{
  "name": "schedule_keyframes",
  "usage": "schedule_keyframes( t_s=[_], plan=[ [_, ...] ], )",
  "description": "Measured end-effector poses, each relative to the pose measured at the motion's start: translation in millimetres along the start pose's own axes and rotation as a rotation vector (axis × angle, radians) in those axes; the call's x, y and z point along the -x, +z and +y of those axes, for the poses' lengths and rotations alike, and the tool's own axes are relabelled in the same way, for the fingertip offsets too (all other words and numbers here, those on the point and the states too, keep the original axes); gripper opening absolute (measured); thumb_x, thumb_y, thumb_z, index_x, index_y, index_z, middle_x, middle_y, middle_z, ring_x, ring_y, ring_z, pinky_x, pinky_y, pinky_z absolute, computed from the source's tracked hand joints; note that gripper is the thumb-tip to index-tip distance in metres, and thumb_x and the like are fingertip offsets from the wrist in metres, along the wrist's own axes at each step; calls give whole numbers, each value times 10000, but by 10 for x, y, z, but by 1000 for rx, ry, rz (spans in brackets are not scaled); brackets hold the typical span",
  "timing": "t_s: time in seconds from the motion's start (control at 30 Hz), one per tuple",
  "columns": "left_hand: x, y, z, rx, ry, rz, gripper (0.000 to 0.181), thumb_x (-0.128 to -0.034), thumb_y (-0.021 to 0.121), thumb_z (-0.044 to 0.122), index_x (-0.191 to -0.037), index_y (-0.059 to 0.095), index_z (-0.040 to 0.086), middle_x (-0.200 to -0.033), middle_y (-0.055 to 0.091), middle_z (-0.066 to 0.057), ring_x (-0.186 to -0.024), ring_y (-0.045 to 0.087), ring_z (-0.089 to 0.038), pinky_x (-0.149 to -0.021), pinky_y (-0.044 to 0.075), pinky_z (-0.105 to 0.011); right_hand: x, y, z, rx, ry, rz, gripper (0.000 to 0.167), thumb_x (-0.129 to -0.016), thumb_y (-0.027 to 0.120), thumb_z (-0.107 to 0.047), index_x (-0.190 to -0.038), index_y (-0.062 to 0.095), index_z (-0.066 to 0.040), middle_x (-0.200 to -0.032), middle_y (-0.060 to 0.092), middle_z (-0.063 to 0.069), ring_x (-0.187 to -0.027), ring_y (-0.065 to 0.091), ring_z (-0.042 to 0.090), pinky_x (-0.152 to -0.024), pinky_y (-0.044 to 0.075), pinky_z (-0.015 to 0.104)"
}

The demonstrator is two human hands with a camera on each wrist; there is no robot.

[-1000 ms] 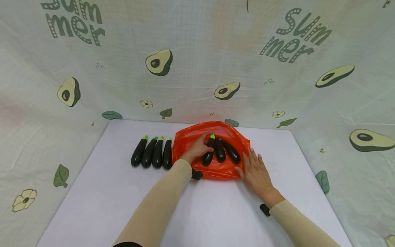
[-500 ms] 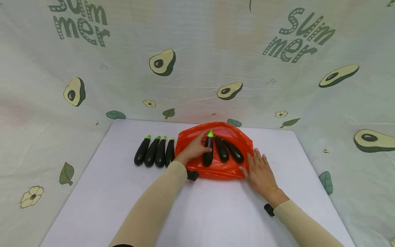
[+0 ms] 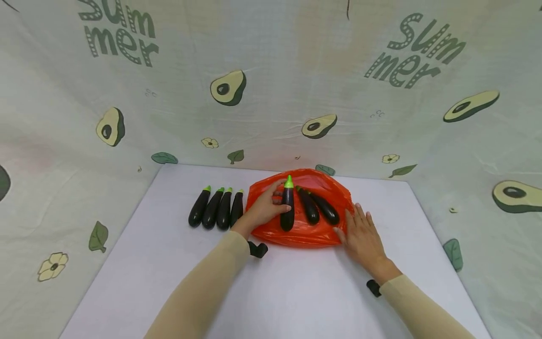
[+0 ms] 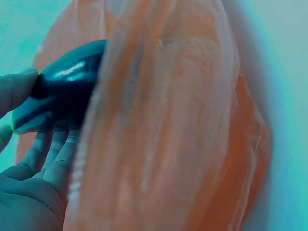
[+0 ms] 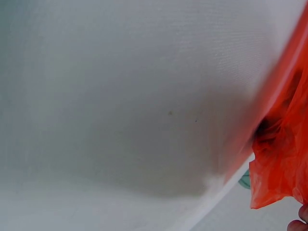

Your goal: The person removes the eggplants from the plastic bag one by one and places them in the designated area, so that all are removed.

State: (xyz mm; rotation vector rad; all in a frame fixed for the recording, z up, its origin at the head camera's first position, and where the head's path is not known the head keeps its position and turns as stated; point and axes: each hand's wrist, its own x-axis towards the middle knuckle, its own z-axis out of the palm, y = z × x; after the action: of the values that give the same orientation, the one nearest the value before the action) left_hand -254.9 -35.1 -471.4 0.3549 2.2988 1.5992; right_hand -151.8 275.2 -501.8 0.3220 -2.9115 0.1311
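My left hand [image 3: 264, 207] grips a dark eggplant [image 3: 287, 209] with a green cap, thumb on one side and fingers on the other, over the red plastic bag [image 3: 296, 239]. In the left wrist view the same eggplant [image 4: 67, 82] lies between thumb and fingers, partly hidden by the bag [image 4: 159, 125]. Two more eggplants [image 3: 308, 206] [image 3: 326, 208] lie in the bag. My right hand [image 3: 364, 240] rests with straight fingers at the bag's right edge; in the right wrist view only its fingertips [image 5: 299, 219] show beside the bag [image 5: 284, 159].
Several eggplants [image 3: 199, 207] stand side by side in a row on the white table [image 3: 296, 292], just left of the bag. Behind the table hangs a pale cloth [image 3: 271, 94] printed with avocados, leaves and lettering.
The eggplant in my left hand has turned more upright and shifted slightly away from the other two in the bag. My right hand stays at the bag's edge; the head view has shifted slightly.
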Motion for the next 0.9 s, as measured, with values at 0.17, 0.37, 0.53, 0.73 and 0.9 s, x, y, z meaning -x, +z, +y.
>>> schedule_keyframes(
  t_s=[0.17, 0.37, 0.53, 0.73, 0.9],
  plan=[
    [119, -70, 18, -2, 12, 22, 864, -940, 819, 180, -1598, 333, 460, -1491, 541, -97, -1312, 607, -321, -1035, 571, -521, -12, 22, 6, 6, 3, -17, 743, -1040, 644, -370, -1539, 392, 120, -1624, 342, 369, -1562, 250, 511, -1257, 211, 668],
    [259, -188, 10, 56, 14, 21, 877, -939, 817, 175, -1577, 323, 517, -1511, 524, -71, -1336, 591, -304, -1055, 560, -516, -37, 17, 8, 1, 7, -16, 746, -1039, 646, -367, -1539, 385, 122, -1627, 336, 368, -1565, 242, 508, -1257, 212, 668],
    [386, -291, -5, 49, 38, 20, 887, -933, 823, 176, -1576, 325, 530, -1475, 545, -62, -1317, 611, -289, -1049, 563, -516, -59, 20, 15, -1, 1, -14, 748, -1039, 647, -362, -1538, 381, 128, -1625, 335, 372, -1563, 242, 512, -1255, 216, 669],
    [557, -416, -33, 26, 38, 29, 858, -927, 830, 187, -1560, 363, 530, -1435, 560, -63, -1301, 622, -297, -1056, 556, -527, -89, 26, 9, -1, -16, 2, 740, -1038, 646, -354, -1531, 386, 134, -1619, 342, 375, -1558, 252, 515, -1250, 229, 671],
    [709, -560, -63, 65, 32, 19, 830, -930, 821, 169, -1566, 384, 474, -1459, 546, -90, -1284, 620, -297, -1012, 582, -473, -107, 22, -11, -13, -16, -3, 745, -1038, 644, -350, -1537, 376, 134, -1626, 331, 372, -1564, 241, 510, -1253, 223, 670]
  ],
)
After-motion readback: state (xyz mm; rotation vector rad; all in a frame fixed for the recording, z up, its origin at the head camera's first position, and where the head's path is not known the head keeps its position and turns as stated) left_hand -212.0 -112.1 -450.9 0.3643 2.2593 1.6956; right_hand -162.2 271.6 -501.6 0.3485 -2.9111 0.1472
